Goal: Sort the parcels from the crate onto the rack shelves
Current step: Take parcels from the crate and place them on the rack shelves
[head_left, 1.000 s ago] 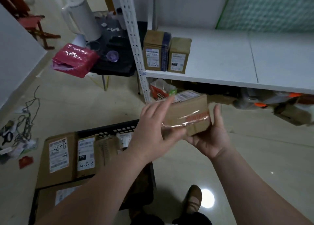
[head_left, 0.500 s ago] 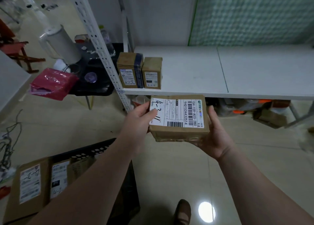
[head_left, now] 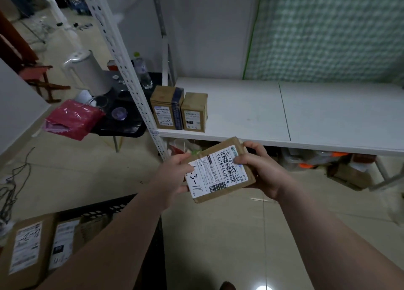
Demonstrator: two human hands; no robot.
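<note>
I hold a flat brown parcel (head_left: 220, 173) with both hands, its white label facing up with "3-11" handwritten on it. My left hand (head_left: 172, 178) grips its left edge and my right hand (head_left: 262, 171) grips its right side, thumb on the label. The parcel is tilted and sits just below the front edge of the white rack shelf (head_left: 284, 114). Two small brown parcels (head_left: 167, 110) (head_left: 194, 112) stand upright at the shelf's left end. The black crate (head_left: 105, 208) at lower left holds several labelled boxes (head_left: 26, 246).
A perforated white rack upright (head_left: 129, 79) rises left of the shelf. Beside it a black side table (head_left: 122, 112) carries a white kettle (head_left: 87, 73), a bottle and a red bag (head_left: 72, 119). Boxes and clutter (head_left: 347, 173) lie under the shelf. Cables (head_left: 11, 184) trail at far left.
The parcel has been rotated so its label runs diagonally, and my right thumb has come over onto the label. The view has tipped upward, showing more of the rack.
</note>
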